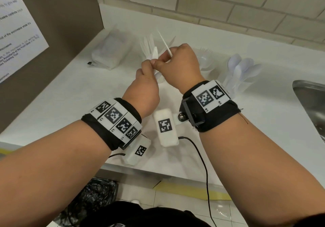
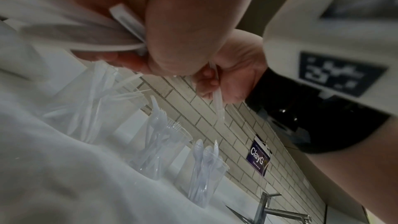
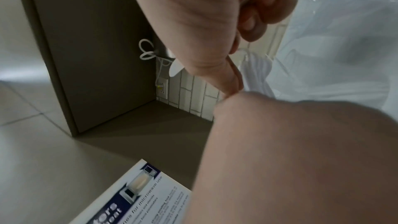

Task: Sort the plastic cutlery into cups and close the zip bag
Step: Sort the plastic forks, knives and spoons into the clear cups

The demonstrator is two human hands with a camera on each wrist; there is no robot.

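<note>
A bundle of white plastic cutlery (image 2: 86, 37) is gripped in the curled fingers of the left hand (image 1: 144, 84), which is held above the middle of the white bench (image 1: 70, 100). The right hand (image 1: 181, 65) is closed round a single plastic knife (image 1: 164, 43), whose tip points up and to the far left; the two hands are touching at the fingertips. In the left wrist view three clear cups are seen in a row along the tiled wall: a knife cup (image 2: 94, 108) at the left, a fork cup (image 2: 159, 144) in the middle and a spoon cup (image 2: 204, 173) at the right. The zip bag (image 1: 109, 51) lies at the far left of the bench, just beside the brown side panel (image 1: 58, 38). A steel sink (image 1: 311, 103) is cut into the bench at the right edge. Bare bench surface is seen near the front edge, under the wrists.
</note>
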